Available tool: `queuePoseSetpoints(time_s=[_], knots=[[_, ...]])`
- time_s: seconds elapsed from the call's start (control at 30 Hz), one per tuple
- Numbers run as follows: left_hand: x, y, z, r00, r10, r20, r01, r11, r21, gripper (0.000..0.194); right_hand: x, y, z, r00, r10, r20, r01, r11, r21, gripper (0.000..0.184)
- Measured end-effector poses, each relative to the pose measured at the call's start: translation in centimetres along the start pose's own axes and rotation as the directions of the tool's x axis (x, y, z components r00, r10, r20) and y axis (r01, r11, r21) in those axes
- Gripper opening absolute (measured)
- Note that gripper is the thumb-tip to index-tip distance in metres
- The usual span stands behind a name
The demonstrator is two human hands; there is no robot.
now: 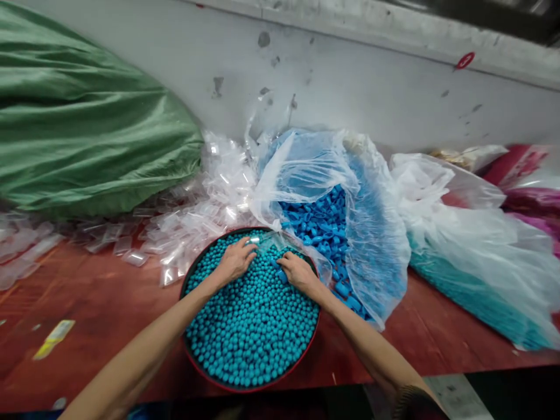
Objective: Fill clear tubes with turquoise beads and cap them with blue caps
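Observation:
A round basin [313,344] with a dark inside and red rim is heaped with small teal balls [254,326]. Over its far left part, my left hand [237,258] is closed on a small clear plastic container [254,240], partly hidden by the fingers. My right hand [298,273], over the far right part, pinches a small blue plastic piece [282,275] that looks like a cap. Just beyond the right hand, an opened clear bag [376,233] spills many blue plastic pieces [319,219] beside the basin.
Clear plastic containers [188,230] lie piled behind the basin, partly under a big green sack [96,122]. Another clear bag [476,262] with teal contents rests at right on the red table [144,315]. A yellow-and-white strip [55,338] lies at left. The grey wall [350,76] bounds the back.

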State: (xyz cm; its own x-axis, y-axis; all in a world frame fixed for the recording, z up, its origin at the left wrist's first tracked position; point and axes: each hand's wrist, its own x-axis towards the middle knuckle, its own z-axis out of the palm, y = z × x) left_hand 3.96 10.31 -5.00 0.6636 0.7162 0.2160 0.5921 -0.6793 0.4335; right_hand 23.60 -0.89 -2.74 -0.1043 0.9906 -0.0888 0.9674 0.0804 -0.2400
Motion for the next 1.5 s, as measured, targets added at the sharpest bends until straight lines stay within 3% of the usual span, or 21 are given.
queuePoseSetpoints(time_s=[0.13, 0.2, 0.33, 0.47, 0.6, 0.73, 0.83, 0.9, 0.97, 1.03, 1.1, 1.17, 1.23, 1.3, 1.33, 1.4, 1.43, 1.5], knots=[[-2.9, 1.5, -1.3, 0.997, 0.062, -0.037, -0.065, 0.992, -0.111, 0.030, -0.4, -0.3, -0.4, 0.999, 0.036, 0.031, -0.034, 0.998, -0.057, 0.034], [-4.5, 2.0, -2.8, 0.991, -0.005, -0.133, -0.012, 0.992, -0.128, 0.033, -1.4, -0.4, -0.4, 0.997, 0.073, 0.005, -0.072, 0.992, -0.101, 0.035], [-8.3, 2.4, -5.3, 0.946, -0.161, -0.280, 0.123, 0.981, -0.151, 0.031, -3.8, -1.1, -0.3, 0.972, 0.145, -0.183, -0.157, 0.986, -0.057, 0.039], [-11.5, 2.9, -5.4, 0.943, -0.232, -0.239, 0.219, 0.972, -0.081, 0.023, -4.6, -3.3, -0.5, 0.981, 0.019, -0.194, 0.012, 0.988, 0.156, 0.031], [-10.4, 3.6, -4.0, 0.955, -0.249, -0.160, 0.250, 0.968, -0.013, 0.028, -1.6, -6.6, -0.9, 0.981, -0.074, -0.177, 0.097, 0.987, 0.124, 0.029], [-8.4, 3.7, -3.1, 0.969, -0.245, -0.031, 0.245, 0.969, -0.001, 0.028, 0.8, -9.0, -0.1, 0.984, -0.176, 0.007, 0.176, 0.984, -0.014, 0.032], [-8.3, 3.7, -3.0, 0.972, -0.231, -0.040, 0.224, 0.966, -0.132, 0.021, 0.4, -9.3, 0.8, 0.990, -0.144, 0.001, 0.143, 0.988, 0.061, 0.030], [-8.7, 3.9, -3.2, 0.961, -0.268, -0.073, 0.228, 0.911, -0.343, 0.019, -0.4, -8.9, 1.1, 0.992, -0.092, -0.082, 0.110, 0.959, 0.260, 0.029], [-9.0, 4.5, -3.3, 0.911, -0.412, -0.025, 0.311, 0.725, -0.614, 0.018, -1.2, -8.7, 1.2, 0.992, 0.003, -0.125, 0.067, 0.834, 0.547, 0.026], [-9.2, 5.4, -3.4, 0.822, -0.561, 0.097, 0.392, 0.436, -0.810, 0.022, -1.7, -8.8, 1.4, 0.992, 0.107, -0.066, -0.012, 0.602, 0.798, 0.025], [-9.4, 6.4, -3.4, 0.748, -0.644, 0.158, 0.370, 0.209, -0.905, 0.030, -2.0, -9.4, 1.7, 0.981, 0.186, 0.054, -0.116, 0.341, 0.933, 0.029], [-9.5, 7.5, -3.3, 0.697, -0.704, 0.140, 0.291, 0.099, -0.952, 0.040, -2.2, -10.2, 2.2, 0.962, 0.226, 0.152, -0.186, 0.134, 0.973, 0.033], [-9.6, 8.4, -3.2, 0.647, -0.750, 0.139, 0.237, 0.025, -0.971, 0.043, -2.4, -11.1, 2.5, 0.957, 0.216, 0.196, -0.207, 0.034, 0.978, 0.036], [-9.8, 8.8, -3.4, 0.636, -0.752, 0.175, 0.228, -0.033, -0.973, 0.039, -2.5, -11.7, 2.5, 0.967, 0.168, 0.189, -0.205, 0.078, 0.976, 0.037], [-9.9, 8.8, -3.5, 0.646, -0.737, 0.197, 0.235, -0.054, -0.970, 0.037, -2.4, -11.8, 2.2, 0.976, 0.117, 0.182, -0.200, 0.166, 0.966, 0.037], [-10.1, 8.2, -4.0, 0.669, -0.707, 0.230, 0.290, -0.037, -0.956, 0.033, -1.7, -11.5, 1.4, 0.988, -0.019, 0.156, -0.129, 0.468, 0.874, 0.034], [-10.2, 7.7, -4.2, 0.678, -0.699, 0.225, 0.337, 0.024, -0.941, 0.032, -1.1, -11.2, 0.8, 0.989, -0.067, 0.129, -0.057, 0.639, 0.767, 0.031], [-10.3, 6.5, -4.6, 0.702, -0.700, 0.130, 0.428, 0.268, -0.863, 0.033, 0.7, -10.5, -0.2, 0.996, -0.090, 0.022, 0.071, 0.896, 0.437, 0.023]])
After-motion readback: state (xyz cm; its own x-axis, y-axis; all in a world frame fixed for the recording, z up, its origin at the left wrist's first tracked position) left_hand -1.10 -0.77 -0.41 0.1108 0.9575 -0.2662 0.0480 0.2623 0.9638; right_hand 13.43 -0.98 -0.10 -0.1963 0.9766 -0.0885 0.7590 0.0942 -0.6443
